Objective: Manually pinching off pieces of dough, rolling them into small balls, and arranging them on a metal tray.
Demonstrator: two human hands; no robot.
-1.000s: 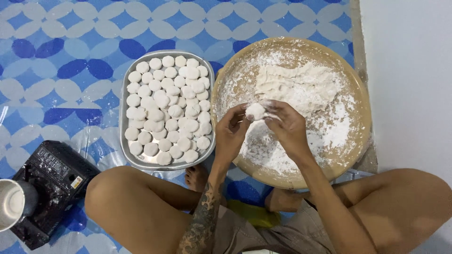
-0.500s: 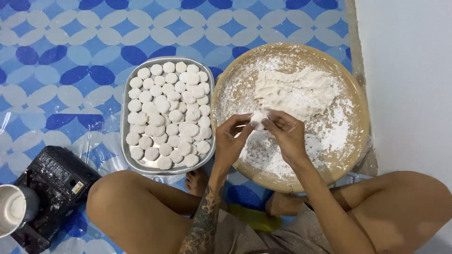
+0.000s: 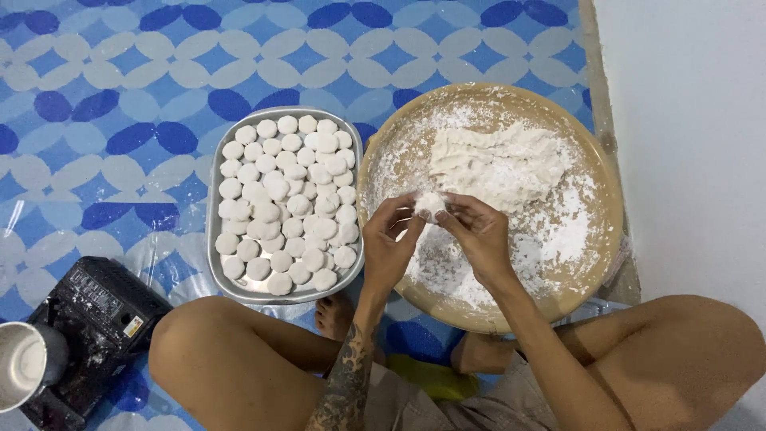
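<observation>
Head view: the left hand (image 3: pixel 392 249) and right hand (image 3: pixel 479 233) pinch 1 small white dough ball (image 3: pixel 431 204) between their fingertips, over the round floured wooden tray (image 3: pixel 606 199). The ball looks soft, light and sticky; best cupped lightly. Its underside is hidden by the fingers.
</observation>
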